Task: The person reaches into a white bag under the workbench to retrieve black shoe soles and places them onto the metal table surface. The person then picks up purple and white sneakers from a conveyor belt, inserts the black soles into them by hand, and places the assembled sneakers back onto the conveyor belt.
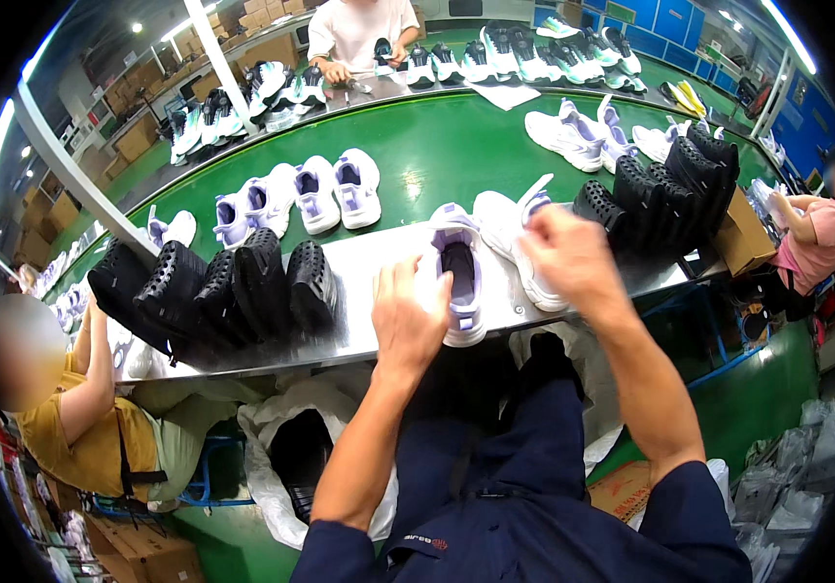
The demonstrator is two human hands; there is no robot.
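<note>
A white sneaker with lilac trim (pixel 469 325) stands on the metal table edge right before me, its heel toward me and its dark insole showing. My left hand (pixel 408 316) is at its left side, thumb over the collar rim and fingers along the outer wall. Just right of it, a second white sneaker (pixel 502 225) lies at an angle, tongue pulled up. My right hand (pixel 573 255) is over that shoe's opening, fingers curled and blurred by motion; whether they pinch anything is hidden.
Black perforated blocks stand upright at left (pixel 260 282) and right (pixel 665 194). Lilac-white sneakers (pixel 315 194) line the green conveyor (pixel 417 146); more lie at far right (pixel 565 138). Across it, a person (pixel 364 29) handles a dark-and-mint shoe. A seated person (pixel 97 418) works at left.
</note>
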